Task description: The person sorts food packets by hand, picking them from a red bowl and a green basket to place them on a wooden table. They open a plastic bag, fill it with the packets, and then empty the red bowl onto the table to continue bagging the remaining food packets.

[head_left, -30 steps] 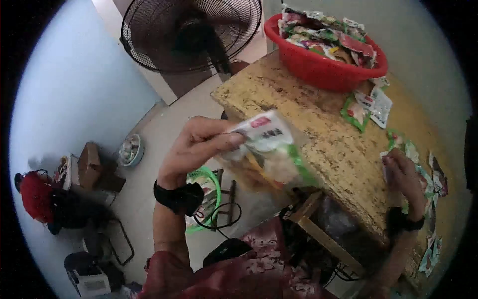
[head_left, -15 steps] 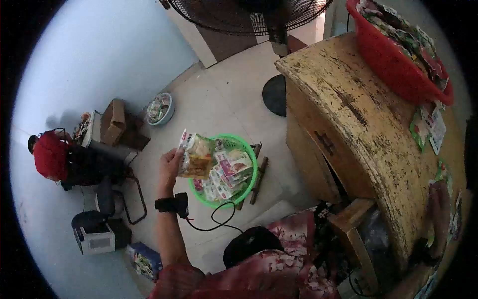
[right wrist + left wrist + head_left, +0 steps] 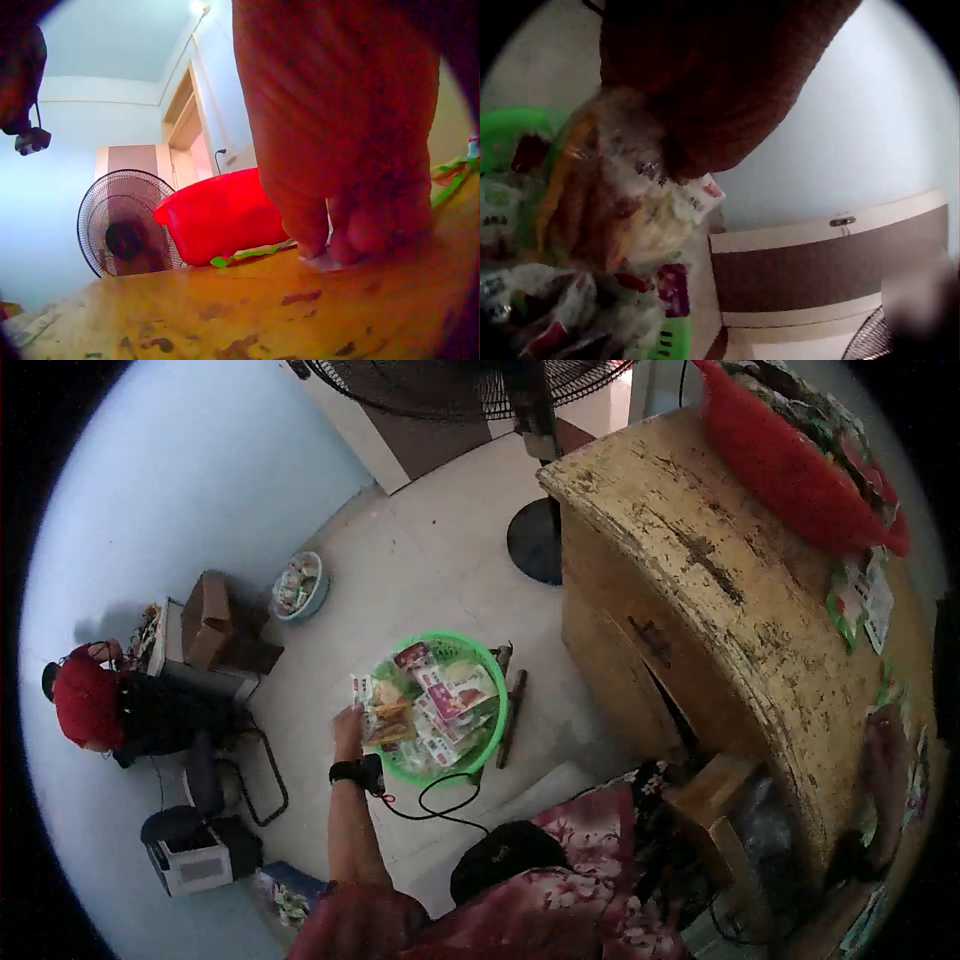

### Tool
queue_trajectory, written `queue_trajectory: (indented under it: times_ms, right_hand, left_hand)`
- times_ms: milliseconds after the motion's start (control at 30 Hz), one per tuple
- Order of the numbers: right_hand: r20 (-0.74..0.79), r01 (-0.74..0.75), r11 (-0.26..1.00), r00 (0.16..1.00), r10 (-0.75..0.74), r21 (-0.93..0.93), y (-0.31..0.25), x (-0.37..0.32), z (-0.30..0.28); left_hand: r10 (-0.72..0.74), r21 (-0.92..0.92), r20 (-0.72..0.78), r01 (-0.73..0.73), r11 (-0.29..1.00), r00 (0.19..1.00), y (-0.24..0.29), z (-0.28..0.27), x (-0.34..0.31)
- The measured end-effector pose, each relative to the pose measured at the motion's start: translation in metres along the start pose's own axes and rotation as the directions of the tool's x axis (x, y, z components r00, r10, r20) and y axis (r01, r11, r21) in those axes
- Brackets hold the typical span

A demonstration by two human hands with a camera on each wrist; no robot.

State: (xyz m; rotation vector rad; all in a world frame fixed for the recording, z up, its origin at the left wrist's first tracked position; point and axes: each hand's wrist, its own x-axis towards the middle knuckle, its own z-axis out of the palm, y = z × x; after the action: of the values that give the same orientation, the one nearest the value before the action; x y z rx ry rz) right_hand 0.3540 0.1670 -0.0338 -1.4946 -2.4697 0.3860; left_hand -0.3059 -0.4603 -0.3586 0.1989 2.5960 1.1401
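The left hand [image 3: 347, 731] is pinching a bag [image 3: 389, 721] by its edge at the green basket's [image 3: 504, 705] left rim. If its grip is loosening too soon, the bag could be falling outside. Right of the basket, I can't tell what the right hand [image 3: 886, 768] is holding.

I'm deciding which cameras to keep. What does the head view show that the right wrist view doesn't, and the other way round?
Only the head view: the food packet in the left hand, the green basket, and the pale blue basin on the floor.
Only the right wrist view: the ceiling and the top of the door frame.
Both: the red basin, the fan, the wooden desk and the right hand.
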Motion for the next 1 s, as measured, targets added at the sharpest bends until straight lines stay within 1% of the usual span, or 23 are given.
queue_trajectory:
  times_ms: [33, 67, 100, 133, 167, 200, 233, 300, 333, 400, 433, 467, 533, 600, 633, 667, 700, 733, 767, 800, 867, 967, 1000]
  right_hand:
    - [-0.042, 0.072, 0.997, 0.997, -0.071, 0.011, 0.008, 0.001, 0.004]
    - [-0.055, 0.109, 0.994, 0.993, -0.107, 0.026, 0.008, 0.000, 0.003]
    - [-0.067, 0.146, 0.988, 0.987, -0.143, 0.040, 0.008, -0.001, 0.001]
    - [-0.047, 0.151, 0.987, 0.988, -0.148, 0.064, 0.004, -0.001, -0.002]
    - [-0.017, 0.119, 0.991, 0.993, -0.118, 0.061, -0.003, -0.002, -0.005]
    - [0.012, 0.087, 0.995, 0.996, -0.088, 0.056, -0.009, -0.002, -0.007]
    - [0.045, 0.019, 1.000, 0.999, -0.020, 0.019, -0.017, -0.005, -0.011]
    - [0.019, 0.065, 0.998, 0.998, -0.066, 0.026, -0.021, -0.006, -0.009]
    - [-0.043, 0.176, 0.982, 0.984, -0.173, 0.064, -0.019, -0.007, -0.001]
    - [-0.050, 0.202, 0.974, 0.979, -0.198, 0.107, -0.024, -0.008, 0.001]
    - [0.010, 0.115, 0.987, 0.993, -0.116, 0.116, -0.030, -0.008, -0.002]
    - [0.001, 0.106, 0.992, 0.994, -0.107, 0.061, -0.046, -0.014, -0.007]
    - [-0.017, 0.086, 0.995, 0.996, -0.087, -0.047, -0.078, -0.025, -0.014]
    - [0.128, 0.019, 0.996, 0.991, -0.030, 0.090, -0.081, -0.032, -0.025]
    - [0.000, 0.116, 0.992, 0.993, -0.116, 0.054, -0.072, -0.034, -0.016]
    - [-0.003, 0.150, 0.989, 0.989, -0.150, 0.001, -0.076, -0.039, -0.019]
    - [-0.021, 0.106, 0.994, 0.994, -0.106, -0.037, -0.080, -0.045, -0.021]
    - [-0.069, 0.109, 0.991, 0.992, -0.104, 0.079, -0.084, -0.054, -0.022]
    - [-0.021, 0.054, 0.997, 0.998, -0.053, 0.051, -0.086, -0.059, -0.029]
    - [-0.057, 0.101, 0.991, 0.994, -0.096, 0.083, -0.083, -0.067, -0.031]
    - [-0.078, 0.096, 0.971, 0.994, -0.081, 0.218, -0.087, -0.087, -0.037]
    - [-0.318, 0.199, 0.951, 0.941, -0.117, 0.238, -0.094, -0.126, -0.028]
    - [-0.326, 0.178, 0.941, 0.942, -0.078, 0.289, -0.096, -0.140, -0.027]
  left_hand:
    - [0.199, 0.565, 0.088, -0.214, 0.797, 0.976, -0.043, 0.001, 0.025]
    - [0.381, 0.831, 0.169, -0.339, 0.441, 0.909, -0.082, 0.002, 0.049]
    - [0.344, 0.818, 0.248, -0.386, 0.426, 0.906, -0.062, -0.001, 0.038]
    - [0.231, 0.606, 0.076, -0.229, 0.762, 0.970, -0.042, 0.003, 0.028]
    - [0.048, 0.282, -0.042, -0.035, 0.959, 0.998, -0.025, 0.007, 0.017]
    - [-0.169, -0.095, -0.085, 0.161, 0.982, 0.982, -0.016, 0.007, 0.011]
    - [-0.115, -0.087, -0.139, 0.103, 0.991, 0.984, -0.034, 0.007, 0.015]
    - [0.001, -0.064, -0.241, -0.017, 0.998, 0.971, -0.061, 0.010, 0.024]
    - [0.049, 0.115, -0.271, -0.018, 0.993, 0.961, -0.045, 0.007, 0.017]
    - [0.165, 0.451, -0.300, -0.013, 0.892, 0.939, 0.006, 0.002, 0.001]
    - [0.204, 0.129, -0.367, -0.168, 0.977, 0.907, 0.009, 0.011, -0.001]
    - [0.188, 0.005, -0.333, -0.198, 0.980, 0.924, 0.030, 0.018, -0.006]
    - [0.173, -0.257, -0.213, -0.226, 0.940, 0.962, 0.112, 0.028, -0.038]
    - [0.240, -0.497, -0.140, -0.278, 0.822, 0.961, 0.162, 0.055, -0.049]
    - [0.311, -0.516, -0.066, -0.299, 0.803, 0.948, 0.202, 0.066, -0.067]
    - [0.381, -0.538, 0.007, -0.318, 0.781, 0.924, 0.240, 0.075, -0.085]
    - [0.407, -0.551, 0.033, -0.323, 0.769, 0.913, 0.268, 0.088, -0.097]
    - [0.430, -0.561, 0.052, -0.329, 0.759, 0.901, 0.293, 0.100, -0.106]
    - [0.472, -0.570, 0.102, -0.337, 0.750, 0.876, 0.321, 0.109, -0.121]
    - [0.525, -0.580, 0.136, -0.362, 0.730, 0.840, 0.346, 0.117, -0.137]
    - [0.622, -0.592, 0.178, -0.421, 0.687, 0.763, 0.389, 0.126, -0.166]
    - [0.705, -0.604, 0.286, -0.449, 0.658, 0.649, 0.433, 0.132, -0.211]
    - [0.731, -0.606, 0.328, -0.460, 0.649, 0.599, 0.443, 0.132, -0.227]
